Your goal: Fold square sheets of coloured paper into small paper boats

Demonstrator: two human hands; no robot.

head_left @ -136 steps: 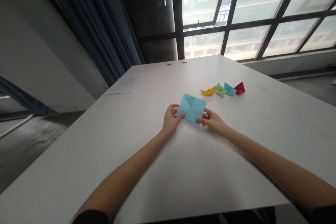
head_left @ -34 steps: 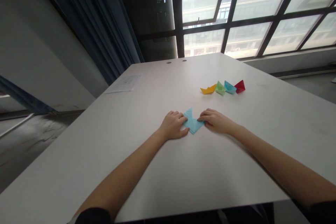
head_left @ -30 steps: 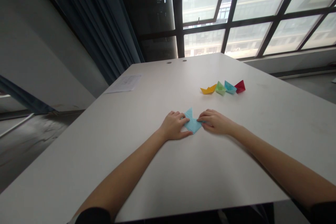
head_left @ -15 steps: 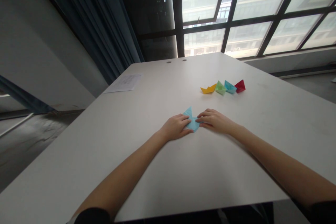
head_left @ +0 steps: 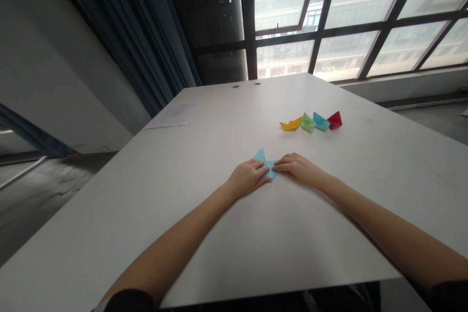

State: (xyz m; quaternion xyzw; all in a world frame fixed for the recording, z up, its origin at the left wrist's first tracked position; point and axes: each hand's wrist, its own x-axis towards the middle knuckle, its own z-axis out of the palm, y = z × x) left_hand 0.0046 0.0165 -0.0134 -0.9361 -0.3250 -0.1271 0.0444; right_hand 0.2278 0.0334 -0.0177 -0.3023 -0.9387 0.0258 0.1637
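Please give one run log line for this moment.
left hand: on blue paper | right hand: on blue paper | paper boats: four, beyond hands, on white table

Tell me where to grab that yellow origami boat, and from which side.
I'd lightly pinch the yellow origami boat by its left tip, coming from the left. That narrow point juts out free, while the right end sits against or very near the green origami boat, probably leaving little finger room.

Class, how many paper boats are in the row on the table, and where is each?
4, all beyond the right hand: the yellow boat at the left end, the green boat next, then the blue boat, and the red boat at the right end. None looks hidden.
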